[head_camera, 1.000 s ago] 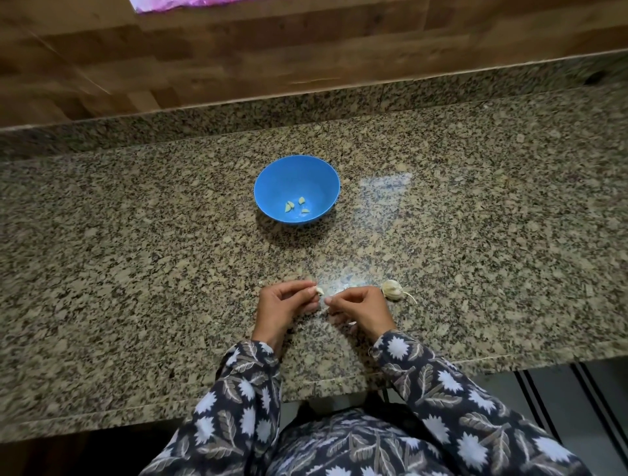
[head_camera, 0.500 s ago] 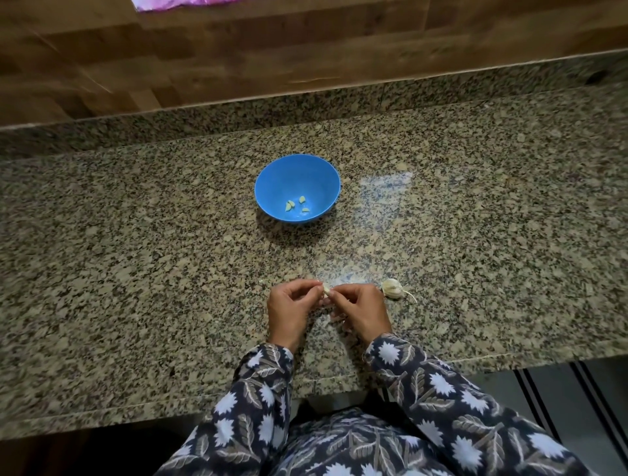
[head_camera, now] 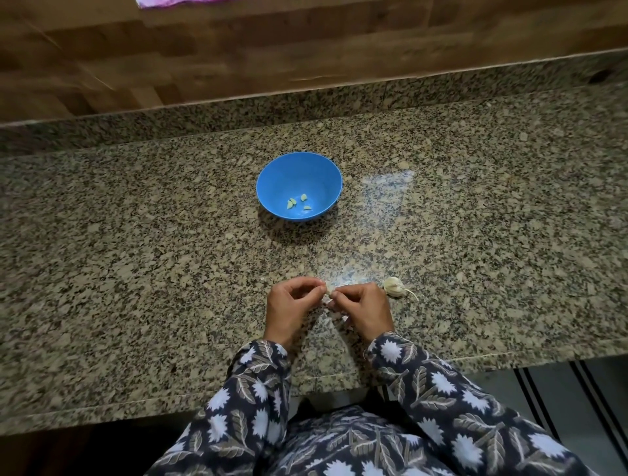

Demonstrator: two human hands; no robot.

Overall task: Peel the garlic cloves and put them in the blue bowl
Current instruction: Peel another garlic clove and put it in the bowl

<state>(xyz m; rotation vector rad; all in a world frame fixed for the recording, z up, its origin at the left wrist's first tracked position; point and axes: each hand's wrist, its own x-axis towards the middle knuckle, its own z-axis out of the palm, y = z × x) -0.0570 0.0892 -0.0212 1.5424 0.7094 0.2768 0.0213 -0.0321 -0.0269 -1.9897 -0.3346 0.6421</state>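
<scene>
A blue bowl point(head_camera: 299, 166) stands in the middle of the granite counter, with three peeled garlic cloves point(head_camera: 299, 203) lying in its bottom. Near the counter's front edge, my left hand point(head_camera: 289, 307) and my right hand point(head_camera: 363, 309) meet fingertip to fingertip. Both pinch one small garlic clove point(head_camera: 328, 291), which is mostly hidden by the fingers. A garlic bulb point(head_camera: 394, 287) with a thin stem lies on the counter just right of my right hand.
The speckled granite counter point(head_camera: 136, 254) runs the full width, with a raised granite lip and a wooden wall point(head_camera: 238, 51) behind it. A pink cloth point(head_camera: 163, 2) shows at the top edge. Floor with dark stripes point(head_camera: 560, 390) lies at the lower right.
Both hands have shifted slightly to the right and drawn closer together around the clove. The bowl and the bulb have not moved.
</scene>
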